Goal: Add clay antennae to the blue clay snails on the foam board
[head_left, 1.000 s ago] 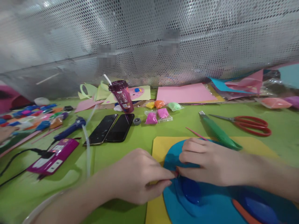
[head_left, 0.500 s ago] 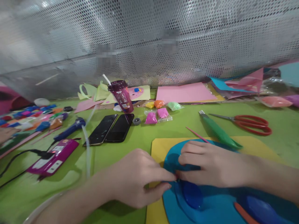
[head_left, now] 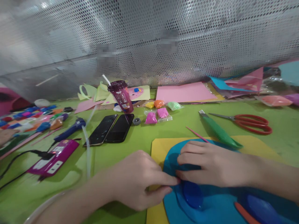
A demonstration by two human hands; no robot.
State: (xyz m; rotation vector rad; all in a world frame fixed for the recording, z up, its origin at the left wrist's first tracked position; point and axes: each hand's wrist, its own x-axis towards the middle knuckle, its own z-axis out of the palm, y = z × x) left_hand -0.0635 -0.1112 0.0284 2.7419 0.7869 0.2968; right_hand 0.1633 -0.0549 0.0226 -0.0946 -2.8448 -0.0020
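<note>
A blue sheet with a rounded edge [head_left: 171,205] lies on a yellow card [head_left: 155,211]. My left hand [head_left: 142,180] reaches in from the left, fingers curled, index finger and thumb closed towards each other at the blue edge. My right hand [head_left: 210,165] rests over the sheet with fingers bent, its thumb meeting the left index fingertip. Whatever is between the fingertips is too small to make out. A glossy dark blue round piece [head_left: 193,195] sits just below them. Further right are a larger blue piece [head_left: 260,207] and an orange-red stick [head_left: 245,213].
Beyond the card lie a green cutter [head_left: 217,129], red-handled scissors [head_left: 253,123] and a pink stick [head_left: 196,133]. Two phones [head_left: 120,127], a purple cup [head_left: 121,96], clay packets [head_left: 163,113], a blue glue gun [head_left: 70,130] and a purple power strip [head_left: 54,157] occupy the left and back.
My left hand has shifted slightly right, its index fingertip further over the blue sheet. My right hand has barely moved.
</note>
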